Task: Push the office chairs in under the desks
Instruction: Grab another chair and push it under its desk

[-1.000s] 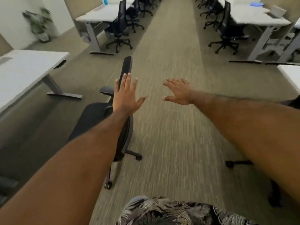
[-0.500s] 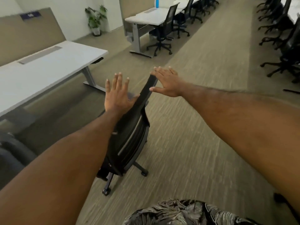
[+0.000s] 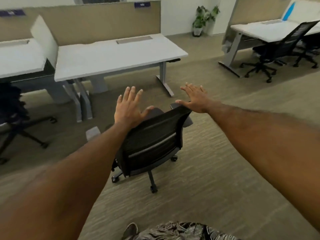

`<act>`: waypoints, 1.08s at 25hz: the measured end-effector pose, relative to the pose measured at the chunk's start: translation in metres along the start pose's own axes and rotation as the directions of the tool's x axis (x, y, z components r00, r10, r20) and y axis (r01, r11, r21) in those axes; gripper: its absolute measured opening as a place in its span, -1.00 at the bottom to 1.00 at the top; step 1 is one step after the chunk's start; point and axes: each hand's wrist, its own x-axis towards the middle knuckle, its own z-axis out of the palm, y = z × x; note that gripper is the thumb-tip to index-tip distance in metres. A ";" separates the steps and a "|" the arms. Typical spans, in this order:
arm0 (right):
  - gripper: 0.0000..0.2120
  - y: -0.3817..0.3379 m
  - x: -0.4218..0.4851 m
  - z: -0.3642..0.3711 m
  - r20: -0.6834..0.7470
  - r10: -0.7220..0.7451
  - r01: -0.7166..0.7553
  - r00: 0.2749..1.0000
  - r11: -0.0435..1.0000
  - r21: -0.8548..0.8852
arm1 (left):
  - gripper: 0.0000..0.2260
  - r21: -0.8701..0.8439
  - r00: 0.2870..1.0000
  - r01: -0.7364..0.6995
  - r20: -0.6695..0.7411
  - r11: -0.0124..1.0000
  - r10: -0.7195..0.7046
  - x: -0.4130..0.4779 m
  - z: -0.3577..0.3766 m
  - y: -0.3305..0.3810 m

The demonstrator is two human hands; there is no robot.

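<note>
Touching the office chair [image 3: 152,141] before the desk [image 3: 112,61], left hand [image 3: 128,108] and right hand [image 3: 195,99] lie spread flat.

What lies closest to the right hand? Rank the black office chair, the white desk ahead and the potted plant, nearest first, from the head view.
From the right hand:
1. black office chair: the top edge of its backrest is right under the palm.
2. white desk: ahead and to the left, across a strip of carpet.
3. potted plant: far back, against the wall.
</note>
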 end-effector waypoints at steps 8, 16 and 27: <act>-0.22 0.030 0.022 0.025 -0.024 -0.182 0.182 0.983 0.983 -0.009 | 0.01 -0.041 0.943 0.320 0.106 0.946 -0.315 -0.062 0.007 0.027; 0.03 0.039 0.048 0.013 -0.037 -0.241 0.237 0.970 0.968 -0.088 | -0.03 -0.017 0.909 0.234 0.359 0.972 -0.212 -0.010 0.000 0.012; 0.04 0.035 0.141 0.020 -0.079 -0.203 0.193 0.976 0.974 -0.114 | -0.09 0.042 0.940 0.182 0.286 0.982 -0.186 0.088 0.034 -0.048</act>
